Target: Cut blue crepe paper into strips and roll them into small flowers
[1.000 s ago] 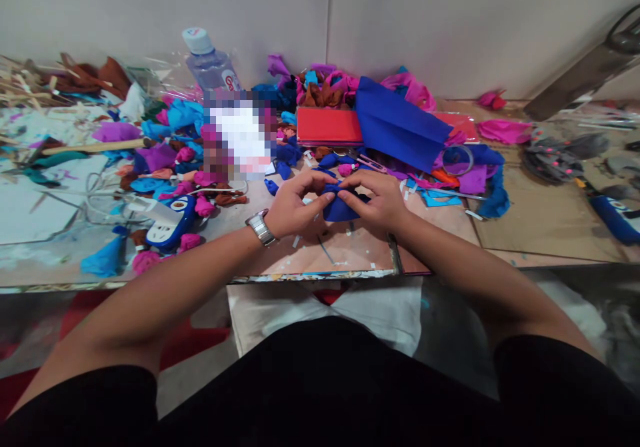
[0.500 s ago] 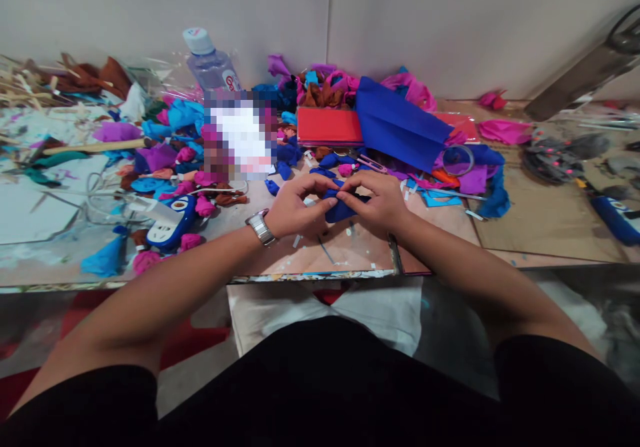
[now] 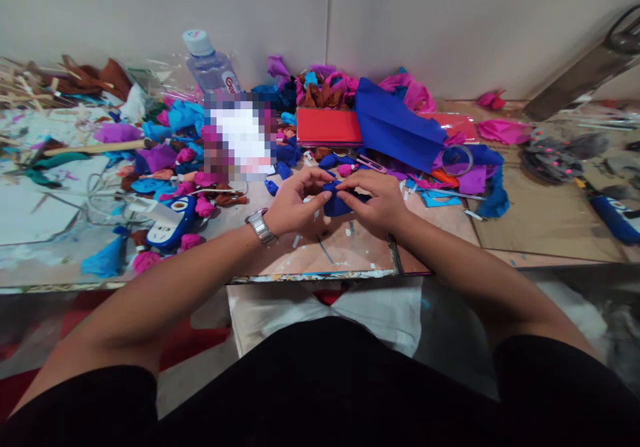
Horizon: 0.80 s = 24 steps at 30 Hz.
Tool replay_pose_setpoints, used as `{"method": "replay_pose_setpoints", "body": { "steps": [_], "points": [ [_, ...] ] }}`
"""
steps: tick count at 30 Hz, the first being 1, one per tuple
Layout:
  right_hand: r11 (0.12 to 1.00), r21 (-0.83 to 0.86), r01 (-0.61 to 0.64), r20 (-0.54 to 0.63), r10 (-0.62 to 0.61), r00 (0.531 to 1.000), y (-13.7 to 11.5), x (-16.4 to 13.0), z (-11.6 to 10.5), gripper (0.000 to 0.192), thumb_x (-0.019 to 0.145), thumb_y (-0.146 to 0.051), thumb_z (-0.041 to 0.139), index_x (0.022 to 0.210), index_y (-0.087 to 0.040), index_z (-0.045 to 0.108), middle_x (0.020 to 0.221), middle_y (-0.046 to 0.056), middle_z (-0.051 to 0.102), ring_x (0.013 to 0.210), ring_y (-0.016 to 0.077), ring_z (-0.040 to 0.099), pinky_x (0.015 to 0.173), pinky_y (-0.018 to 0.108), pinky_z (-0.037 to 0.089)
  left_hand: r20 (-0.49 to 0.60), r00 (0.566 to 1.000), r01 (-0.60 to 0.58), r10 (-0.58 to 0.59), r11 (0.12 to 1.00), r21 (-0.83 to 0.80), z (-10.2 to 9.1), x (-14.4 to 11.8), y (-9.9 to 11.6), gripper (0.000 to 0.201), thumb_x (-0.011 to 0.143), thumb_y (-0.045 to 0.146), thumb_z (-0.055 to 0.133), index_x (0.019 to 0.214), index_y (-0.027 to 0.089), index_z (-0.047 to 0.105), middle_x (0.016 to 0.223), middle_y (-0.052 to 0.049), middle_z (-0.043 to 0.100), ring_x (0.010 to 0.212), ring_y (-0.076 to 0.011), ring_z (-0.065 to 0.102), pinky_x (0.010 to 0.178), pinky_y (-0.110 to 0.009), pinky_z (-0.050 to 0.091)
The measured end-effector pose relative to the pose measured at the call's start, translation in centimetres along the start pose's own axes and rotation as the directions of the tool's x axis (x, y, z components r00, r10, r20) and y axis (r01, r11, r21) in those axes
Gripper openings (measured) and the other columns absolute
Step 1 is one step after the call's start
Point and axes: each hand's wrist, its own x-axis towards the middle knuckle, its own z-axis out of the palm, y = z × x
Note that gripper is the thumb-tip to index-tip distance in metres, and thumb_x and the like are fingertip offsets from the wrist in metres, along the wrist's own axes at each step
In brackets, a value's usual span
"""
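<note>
On the messy table (image 3: 530, 224), the left hand (image 3: 293, 202) and the right hand (image 3: 376, 200) pinch a small blue cloth (image 3: 336, 204) with tight fingers, near a red box (image 3: 329, 127)

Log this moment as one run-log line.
left hand: pinching blue paper piece | right hand: pinching same piece | piece: above table | behind: red paper stack, water bottle
</note>
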Motion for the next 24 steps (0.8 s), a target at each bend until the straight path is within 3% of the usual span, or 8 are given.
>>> {"method": "replay_pose_setpoints", "body": {
  "steps": [8,15,20,24],
  "points": [
    [0.999,-0.041,0.026,0.009,-0.026,1.000,0.31,-0.06,0.17,0.012,0.098,-0.036,0.072,0.099,-0.025,0.078,0.097,0.004,0.083,0.093,0.0228,0.077,0.088,0.039,0.057,-0.014,0.999,0.039,-0.038,0.998,0.051,0.09,-0.01,0.09,0.040,0.091,0.050,0.080,0.111,0.017,0.070,0.106,-0.009,0.078,0.091,-0.0182,0.075,0.084,-0.033,0.062],
    [0.999,-0.031,0.007,0.003,-0.007,1.000,0.08,-0.06,0.04,0.014,0.098,-0.036,0.072,0.103,-0.025,0.078,0.102,0.004,0.082,0.099,0.0236,0.076,0.092,0.040,0.056,-0.006,1.000,0.024,-0.024,0.999,0.030,-0.07,0.03,0.01,0.038,0.097,0.048,0.074,0.119,0.018,0.066,0.111,-0.010,0.077,0.097,-0.0175,0.076,0.088,-0.030,0.061],
    [0.999,-0.030,-0.016,0.004,0.016,1.000,-0.02,0.03,0.01,0.015,0.098,-0.039,0.071,0.098,-0.025,0.076,0.097,0.004,0.080,0.092,0.0232,0.075,0.088,0.039,0.056,0.022,0.999,-0.035,0.032,0.991,0.132,-0.12,-0.03,0.16,0.031,0.098,0.044,0.072,0.115,0.019,0.070,0.110,-0.008,0.077,0.097,-0.0179,0.075,0.089,-0.032,0.061],
    [0.998,-0.032,-0.050,0.012,0.050,0.999,0.00,0.05,0.04,0.019,0.098,-0.043,0.070,0.096,-0.025,0.075,0.095,0.004,0.078,0.090,0.0231,0.073,0.086,0.039,0.056,0.012,1.000,-0.017,0.016,0.986,0.168,-0.20,0.05,0.43,0.031,0.097,0.047,0.073,0.113,0.020,0.074,0.107,-0.007,0.078,0.096,-0.0193,0.074,0.089,-0.035,0.061]
  ]
}}
